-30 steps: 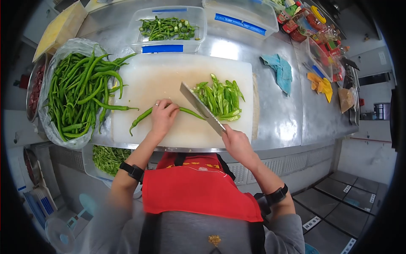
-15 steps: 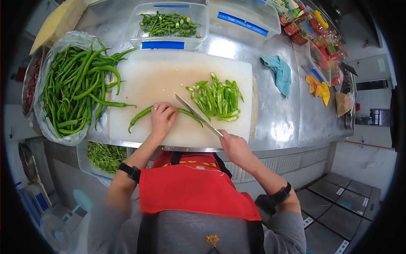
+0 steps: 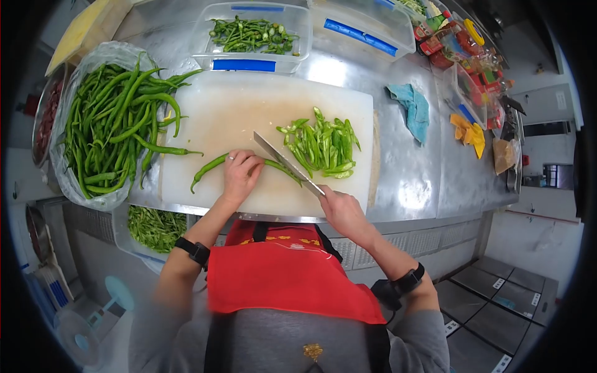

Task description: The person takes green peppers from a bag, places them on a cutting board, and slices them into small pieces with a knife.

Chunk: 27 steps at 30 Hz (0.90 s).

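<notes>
**A bare left hand (image 3: 241,177) is pinning a long, curved green chili pepper (image 3: 209,168) while a bare right hand (image 3: 343,212) is gripping a broad, flat-bladed metal knife (image 3: 280,157)**

In the head view, the whole pepper is lying across the near middle of a white rectangular cutting board (image 3: 211,109), its ends showing on both sides of the left hand. That hand's fingers are bunching together and pressing on the pepper's middle. The right hand is closing around the knife's near end, and the blade is slanting far and left, overlapping the pepper's right part; whether it is touching the skin, one cannot tell.

On the right of the board, a loose heap of sliced green pepper pieces (image 3: 323,146) is lying beyond the blade. At the left, a clear plastic bag (image 3: 127,51) is holding a big pile of whole green peppers (image 3: 109,130), a few of them reaching over the board's edge. A clear plastic box with blue clips (image 3: 244,65) is standing beyond the board's far edge, containing green stem ends (image 3: 255,35). A crumpled teal cloth (image 3: 413,115) is lying farther right on a shiny steel table (image 3: 398,168).
</notes>
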### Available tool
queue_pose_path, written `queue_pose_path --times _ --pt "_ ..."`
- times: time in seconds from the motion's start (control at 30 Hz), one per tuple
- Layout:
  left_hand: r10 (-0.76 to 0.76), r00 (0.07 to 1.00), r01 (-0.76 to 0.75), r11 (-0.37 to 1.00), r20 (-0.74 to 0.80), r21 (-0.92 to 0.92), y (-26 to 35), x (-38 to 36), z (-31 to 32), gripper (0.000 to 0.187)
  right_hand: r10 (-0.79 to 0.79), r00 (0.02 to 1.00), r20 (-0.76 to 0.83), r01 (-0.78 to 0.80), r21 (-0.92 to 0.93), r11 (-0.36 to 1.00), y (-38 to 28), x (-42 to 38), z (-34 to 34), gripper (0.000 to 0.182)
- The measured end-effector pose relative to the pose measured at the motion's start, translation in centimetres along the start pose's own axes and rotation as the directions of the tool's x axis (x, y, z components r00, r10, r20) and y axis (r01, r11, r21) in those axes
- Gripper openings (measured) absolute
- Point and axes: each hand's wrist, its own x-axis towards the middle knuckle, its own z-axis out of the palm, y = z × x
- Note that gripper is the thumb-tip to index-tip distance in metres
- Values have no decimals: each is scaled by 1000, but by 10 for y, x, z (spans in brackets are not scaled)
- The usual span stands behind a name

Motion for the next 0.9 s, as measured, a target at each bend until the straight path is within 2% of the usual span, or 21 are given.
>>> queue_pose_path --times 0.03,0.17,0.33,0.43,0.53,0.73,0.83,0.9 --pt "-1 1000 1 1000 2 -2 -1 2 0 14 -19 1000 -21 20 11 1000 1 1 -3 24" --pt "-20 1000 20 1000 -4 1 -2 -2 0 15 36 997 62 -36 -6 999 -9 -9 -17 22" --pt "-25 1000 25 1000 2 4 -2 -4 -1 14 18 999 28 -19 20 1000 -7 11 0 22" --pt "-46 999 46 999 4 -11 0 -1 0 14 -1 1000 6 1 22 1000 -10 2 -13 20" --pt "-42 999 42 999 -3 -18 -1 -3 -1 15 28 996 89 -29 6 1000 -14 1 -17 20" --pt "-40 999 40 999 7 -37 -3 -1 -3 16 3 1000 -10 -2 81 997 -8 25 1 18" --pt "-58 998 59 998 8 -32 -3 -2 -3 16 21 999 27 -23 75 997 -19 14 -19 19" --pt "-60 998 60 998 8 -25 -3 -1 -3 16 11 998 63 -15 57 998 -15 19 -5 21"
